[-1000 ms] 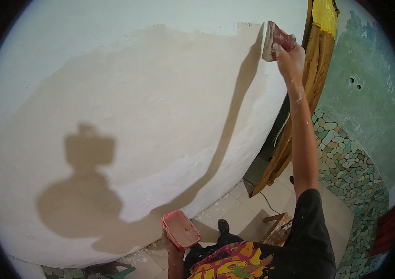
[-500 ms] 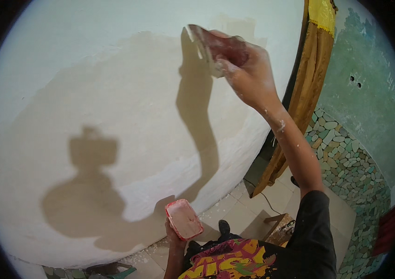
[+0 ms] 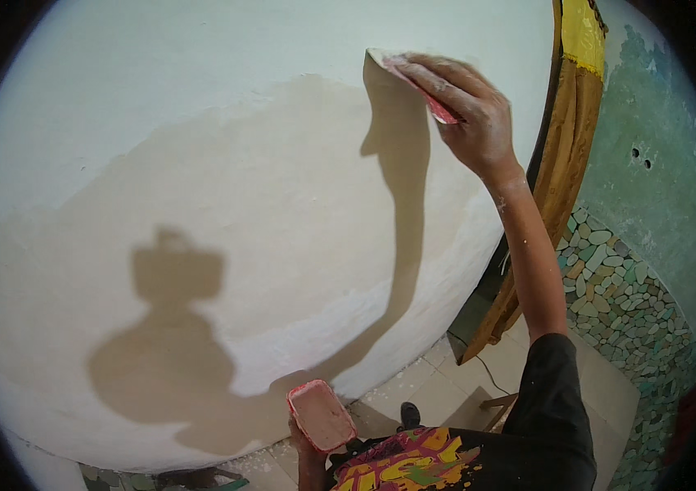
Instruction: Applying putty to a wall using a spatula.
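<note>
My right hand [image 3: 479, 123] is raised high against the wall, its fingers closed round a flat red spreader [image 3: 443, 112]. The pale edge of that spreader is at the wall surface, and the hand covers much of the rest. A broad beige putty patch [image 3: 290, 188] with an uneven border lies on the white wall [image 3: 159, 65], below and left of the spreader. Low in front of my body, my left hand [image 3: 305, 452] holds a red rectangular tub [image 3: 291, 407] from its left side. Smooth pinkish putty [image 3: 322, 417] fills the tub; most of the left fingers are hidden beneath it.
Brown wooden boards [image 3: 565, 155] with a yellow covering at the top stand along the wall's right end. Beyond are a green wall [image 3: 650, 98] and a pebble-stone strip [image 3: 618, 286]. A small wooden stool [image 3: 497, 405] and a cable [image 3: 491, 375] are on the tiled floor [image 3: 434, 385].
My right hand has moved right with the spreader and turned over, so the back of the hand now shows. My left hand still holds the tub, slightly lower in view.
</note>
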Tool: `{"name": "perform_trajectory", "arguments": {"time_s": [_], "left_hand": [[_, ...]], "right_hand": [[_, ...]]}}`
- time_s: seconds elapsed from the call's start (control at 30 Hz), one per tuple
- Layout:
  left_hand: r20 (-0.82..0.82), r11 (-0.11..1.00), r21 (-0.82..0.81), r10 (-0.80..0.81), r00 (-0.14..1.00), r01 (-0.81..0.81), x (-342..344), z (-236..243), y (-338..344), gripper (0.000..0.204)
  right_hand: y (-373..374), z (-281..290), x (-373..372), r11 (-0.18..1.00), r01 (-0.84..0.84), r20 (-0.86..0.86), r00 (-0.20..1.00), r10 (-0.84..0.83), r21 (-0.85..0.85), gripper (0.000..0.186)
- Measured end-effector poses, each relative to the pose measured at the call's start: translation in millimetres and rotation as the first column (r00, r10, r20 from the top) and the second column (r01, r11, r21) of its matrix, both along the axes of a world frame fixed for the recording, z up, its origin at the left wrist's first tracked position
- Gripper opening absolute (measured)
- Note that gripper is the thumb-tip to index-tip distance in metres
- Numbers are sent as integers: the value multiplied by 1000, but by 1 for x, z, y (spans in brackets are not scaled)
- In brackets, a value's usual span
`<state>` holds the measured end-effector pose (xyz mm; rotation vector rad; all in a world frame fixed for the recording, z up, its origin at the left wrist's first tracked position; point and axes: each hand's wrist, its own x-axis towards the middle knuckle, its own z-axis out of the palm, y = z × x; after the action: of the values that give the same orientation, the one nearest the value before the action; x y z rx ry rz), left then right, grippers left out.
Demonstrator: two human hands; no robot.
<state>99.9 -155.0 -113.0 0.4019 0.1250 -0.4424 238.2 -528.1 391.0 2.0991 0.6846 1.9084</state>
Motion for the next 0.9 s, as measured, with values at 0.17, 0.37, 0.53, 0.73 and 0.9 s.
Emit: {"name": "perform_trajectory", "arguments": {"time_s": [0.17, 0.37, 0.53, 0.73, 0.9], "left_hand": [[486, 941, -326, 84, 870, 91, 20, -47, 19, 77], [5, 998, -31, 61, 998, -61, 7, -18, 40, 76], [-38, 1000, -1, 8, 999, -8, 12, -21, 39, 76], [-34, 995, -94, 8, 999, -11, 9, -45, 50, 76], [-69, 998, -52, 30, 997, -34, 8, -40, 45, 67]], "right_hand": [[21, -50, -1, 998, -8, -135, 991, 17, 66, 69], [22, -50, -14, 955, -148, -151, 970, 191, 259, 56], [10, -19, 2, 889, -201, -147, 948, 283, 411, 51], [28, -64, -15, 999, -26, -221, 975, 32, 27, 63], [-1, -20, -16, 886, -26, -6, 999, 33, 463, 41]]}}
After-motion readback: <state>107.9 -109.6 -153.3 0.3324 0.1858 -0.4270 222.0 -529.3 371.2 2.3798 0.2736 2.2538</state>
